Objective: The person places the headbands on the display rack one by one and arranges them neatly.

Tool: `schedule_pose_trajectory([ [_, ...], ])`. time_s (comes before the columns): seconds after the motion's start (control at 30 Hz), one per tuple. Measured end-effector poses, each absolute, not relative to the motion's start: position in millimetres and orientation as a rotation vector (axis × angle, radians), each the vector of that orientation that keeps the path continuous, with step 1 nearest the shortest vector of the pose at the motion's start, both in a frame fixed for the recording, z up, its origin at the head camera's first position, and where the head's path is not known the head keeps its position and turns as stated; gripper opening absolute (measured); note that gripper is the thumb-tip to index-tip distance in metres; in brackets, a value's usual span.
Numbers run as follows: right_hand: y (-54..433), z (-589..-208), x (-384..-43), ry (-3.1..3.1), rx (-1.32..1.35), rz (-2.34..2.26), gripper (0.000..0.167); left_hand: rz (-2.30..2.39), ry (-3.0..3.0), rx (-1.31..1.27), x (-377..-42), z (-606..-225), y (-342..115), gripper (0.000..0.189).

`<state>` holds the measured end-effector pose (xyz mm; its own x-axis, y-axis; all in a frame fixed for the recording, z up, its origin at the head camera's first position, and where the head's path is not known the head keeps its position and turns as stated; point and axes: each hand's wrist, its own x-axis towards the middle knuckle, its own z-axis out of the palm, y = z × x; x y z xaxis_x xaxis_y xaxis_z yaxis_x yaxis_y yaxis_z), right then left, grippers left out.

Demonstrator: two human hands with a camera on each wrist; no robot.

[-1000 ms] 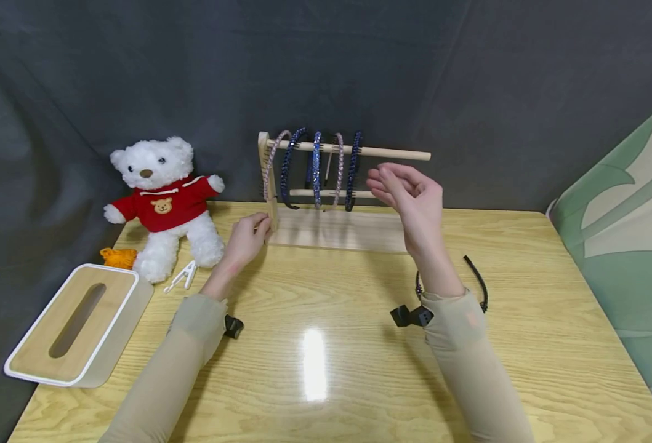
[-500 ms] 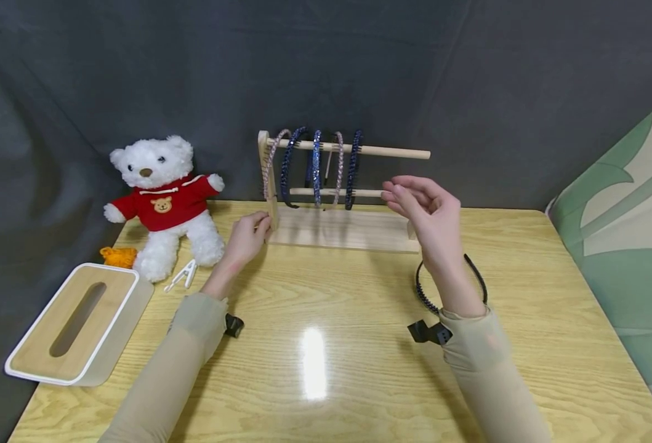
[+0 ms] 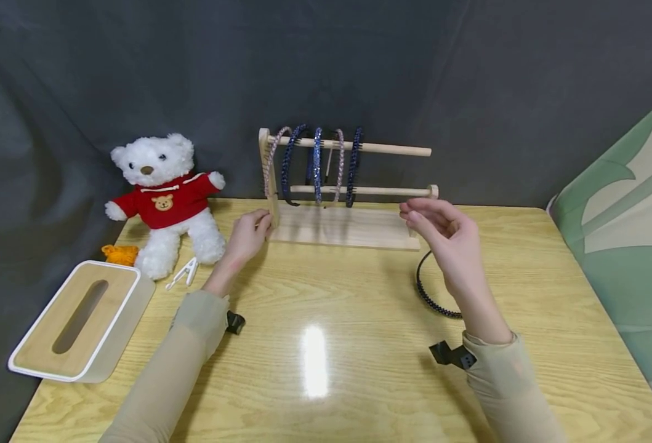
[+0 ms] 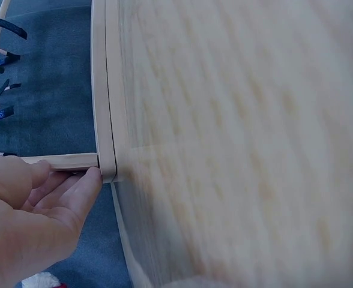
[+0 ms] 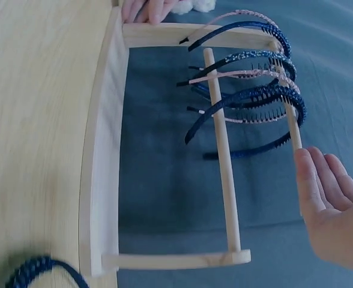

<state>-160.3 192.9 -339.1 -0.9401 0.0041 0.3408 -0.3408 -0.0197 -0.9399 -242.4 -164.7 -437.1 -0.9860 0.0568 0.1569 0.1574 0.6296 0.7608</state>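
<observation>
A wooden headband rack [image 3: 353,229] stands at the back of the table, a base with two rods on end posts. Several headbands hang over its upper rod toward the left, among them a sparkly blue headband [image 3: 317,167] and a pink headband [image 3: 340,166]. With thumb and fingers, my left hand [image 3: 248,235] grips the left post [image 4: 74,161] low down, beside the base. My right hand [image 3: 452,246], holding nothing, hovers off the rack's right end, fingers loosely bent. Below it a dark toothed headband [image 3: 428,300] lies on the table, partly hidden by the wrist.
To the left a white teddy bear [image 3: 162,206] in a red hoodie sits against the dark curtain. In front of it are a white A-shaped piece [image 3: 186,272], an orange knitted item [image 3: 119,255] and a tissue box [image 3: 76,320] with a wooden lid.
My right hand has moved down and to the right, away from the rods, uncovering the rack's right end. My left hand stays on the post, and the hanging headbands keep their places.
</observation>
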Motion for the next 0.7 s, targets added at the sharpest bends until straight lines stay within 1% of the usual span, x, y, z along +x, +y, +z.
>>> schedule_pose_trajectory([
  [0.4, 220, -351, -140, -2.156, 0.262, 1.854, 0.025, -1.295, -2.7, -0.209, -246, -437, -168, 0.03],
  [0.47, 224, -353, -136, -2.189, 0.253, 1.805, 0.026, -1.303, -2.664, -0.229, -252, -447, -172, 0.029],
  [0.6, 232, -359, -129, -2.24, 0.235, 1.727, 0.024, -1.294, -2.661, -0.243, -251, -450, -172, 0.029],
  [0.7, 238, -362, -125, -2.295, 0.242, 1.654, 0.024, -1.277, -2.697, -0.223, -245, -440, -167, 0.029],
])
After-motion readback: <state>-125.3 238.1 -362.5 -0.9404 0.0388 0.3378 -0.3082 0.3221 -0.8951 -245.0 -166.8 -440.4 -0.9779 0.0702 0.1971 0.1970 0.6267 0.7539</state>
